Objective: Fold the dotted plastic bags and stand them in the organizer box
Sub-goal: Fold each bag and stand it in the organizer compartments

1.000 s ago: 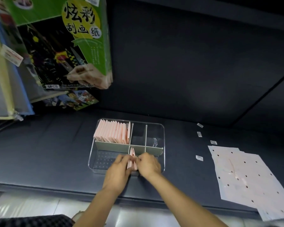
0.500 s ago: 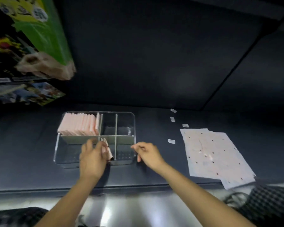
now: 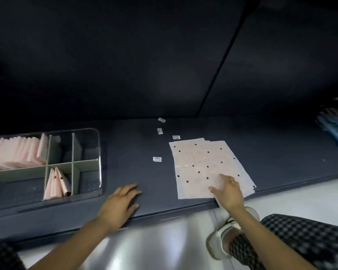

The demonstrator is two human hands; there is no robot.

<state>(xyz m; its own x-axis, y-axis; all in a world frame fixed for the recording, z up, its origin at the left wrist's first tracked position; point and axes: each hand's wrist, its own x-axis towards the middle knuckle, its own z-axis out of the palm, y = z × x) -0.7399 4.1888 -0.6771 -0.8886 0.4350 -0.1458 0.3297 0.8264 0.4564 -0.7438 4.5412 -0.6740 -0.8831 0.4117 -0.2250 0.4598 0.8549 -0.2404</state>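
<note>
Right grip (image 3: 227, 190) spread flat on dotted bags (image 3: 203, 164); left grip (image 3: 121, 201) spread on dark desk (image 3: 129, 145), organizer box (image 3: 86, 131) left.

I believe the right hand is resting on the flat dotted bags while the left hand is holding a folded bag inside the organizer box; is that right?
Not quite. The head view shows the right hand on the flat dotted bags, but the left hand holds nothing: it lies open on the dark shelf, to the right of the organizer box and apart from it. The folded bags stand in the box untouched.
</note>
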